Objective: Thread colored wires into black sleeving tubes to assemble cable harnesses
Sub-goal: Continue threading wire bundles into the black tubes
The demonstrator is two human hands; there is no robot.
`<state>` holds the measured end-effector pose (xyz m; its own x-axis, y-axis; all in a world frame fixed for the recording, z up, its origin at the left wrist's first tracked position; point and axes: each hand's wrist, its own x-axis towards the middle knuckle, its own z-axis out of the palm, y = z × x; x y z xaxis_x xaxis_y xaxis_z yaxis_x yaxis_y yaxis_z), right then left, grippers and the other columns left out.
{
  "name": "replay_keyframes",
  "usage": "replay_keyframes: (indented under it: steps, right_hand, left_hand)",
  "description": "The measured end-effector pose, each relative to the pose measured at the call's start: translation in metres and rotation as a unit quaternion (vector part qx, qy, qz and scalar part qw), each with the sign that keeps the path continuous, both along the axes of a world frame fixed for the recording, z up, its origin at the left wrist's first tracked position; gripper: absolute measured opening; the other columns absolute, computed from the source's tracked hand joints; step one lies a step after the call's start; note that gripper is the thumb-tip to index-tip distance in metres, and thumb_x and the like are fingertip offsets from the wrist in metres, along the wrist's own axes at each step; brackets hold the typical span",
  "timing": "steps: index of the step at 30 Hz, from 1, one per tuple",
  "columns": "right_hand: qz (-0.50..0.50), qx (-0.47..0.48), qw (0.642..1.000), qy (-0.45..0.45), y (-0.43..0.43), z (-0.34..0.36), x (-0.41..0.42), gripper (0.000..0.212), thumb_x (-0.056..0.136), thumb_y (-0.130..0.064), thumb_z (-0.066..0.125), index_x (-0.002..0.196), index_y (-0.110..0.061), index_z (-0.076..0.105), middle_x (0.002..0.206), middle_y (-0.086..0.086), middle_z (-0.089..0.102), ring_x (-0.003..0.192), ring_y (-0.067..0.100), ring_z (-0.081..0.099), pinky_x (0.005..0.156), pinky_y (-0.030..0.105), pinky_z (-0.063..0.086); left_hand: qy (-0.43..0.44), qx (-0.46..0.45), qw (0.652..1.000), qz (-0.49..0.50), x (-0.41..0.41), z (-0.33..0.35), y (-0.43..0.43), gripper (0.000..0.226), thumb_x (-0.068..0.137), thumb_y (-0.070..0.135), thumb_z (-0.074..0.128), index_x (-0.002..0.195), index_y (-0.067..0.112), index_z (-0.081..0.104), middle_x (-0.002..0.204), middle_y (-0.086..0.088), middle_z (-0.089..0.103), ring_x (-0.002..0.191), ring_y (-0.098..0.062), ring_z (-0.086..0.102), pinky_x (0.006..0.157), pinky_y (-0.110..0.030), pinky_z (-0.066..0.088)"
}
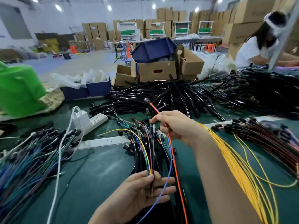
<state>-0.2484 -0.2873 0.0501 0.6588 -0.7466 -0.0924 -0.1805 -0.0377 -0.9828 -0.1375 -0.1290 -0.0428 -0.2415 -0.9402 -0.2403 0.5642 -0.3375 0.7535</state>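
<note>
The orange wire (174, 159) is held up above the middle of the table. The right hand (178, 126) pinches it between curled fingers, and a small black connector (146, 100) sits on its upper end, above the hand. A blue wire (169, 167) comes down from just beside the same hand and crosses the fingers of the left hand (139, 193). The left hand pinches the lower ends of a small bunch of thin wires (148, 162), yellow, green and purple. Under both hands lies a heap of harnesses (137, 131), black tubes with coloured wire ends.

Behind this heap is a big pile of black sleeving tubes (161, 94), glossy and slightly curved. A thick bundle of yellow wires (239, 167) lies beside the right forearm, and dark red wires (267, 139) lie further right. At the left lie blue and green wires (29, 159) with black caps.

The table (100, 167) has a dark green surface with a pale metal strip (105, 141) across it. On it are a white power strip (97, 121) with a white charger (80, 118) and its white cable (59, 159). A green bag (19, 88) stands at the left edge. A cardboard box (157, 71) carries a tilted blue bin (153, 49).

The room is a large hall with a grey floor and ceiling lamps. Another person (252, 49) in a white top works at the right. Stacked cartons (252, 10) fill the back; their print is too blurred to read.
</note>
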Motion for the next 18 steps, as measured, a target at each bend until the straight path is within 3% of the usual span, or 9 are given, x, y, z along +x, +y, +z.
replay_keyframes:
  steps: [6,9,14,18]
  right_hand:
    - [-0.135,-0.11,0.984,-0.029,0.0,-0.005,0.01,0.018,0.1,-0.017,0.042,0.104,-0.015,0.059,0.055,0.006,0.06,0.039,0.014,0.047,0.038,0.017,0.036]
    - [-0.158,-0.089,0.979,-0.088,0.001,-0.006,0.015,0.017,0.101,-0.014,0.039,0.102,-0.015,0.056,0.064,0.013,0.061,0.044,0.02,0.051,0.042,0.022,0.044]
    - [-0.203,-0.113,0.962,-0.144,-0.001,-0.006,0.02,0.019,0.101,-0.009,0.038,0.09,-0.014,0.052,0.072,0.012,0.06,0.057,0.022,0.056,0.063,0.034,0.056]
    - [-0.22,-0.089,0.944,-0.229,-0.003,0.0,0.019,0.018,0.101,-0.007,0.039,0.088,-0.015,0.049,0.084,0.011,0.061,0.068,0.016,0.06,0.072,0.027,0.057]
  left_hand:
    - [-0.016,-0.006,1.0,0.019,-0.005,-0.004,0.002,0.027,0.086,0.006,0.051,0.105,-0.005,0.065,0.108,-0.033,0.063,0.087,-0.04,0.069,0.068,-0.04,0.058]
    - [-0.015,-0.018,0.999,0.027,-0.004,-0.003,0.002,0.028,0.086,0.007,0.061,0.111,-0.006,0.063,0.094,-0.025,0.067,0.067,-0.027,0.066,0.063,-0.036,0.055]
    - [0.009,-0.042,0.998,0.035,-0.001,-0.01,0.0,0.036,0.083,0.009,0.059,0.116,-0.006,0.061,0.068,-0.01,0.053,0.051,-0.011,0.045,0.052,-0.026,0.047]
    - [0.022,-0.04,0.998,0.033,-0.001,-0.011,-0.001,0.033,0.083,0.008,0.059,0.113,-0.007,0.063,0.067,-0.008,0.05,0.051,-0.01,0.041,0.049,-0.024,0.043]
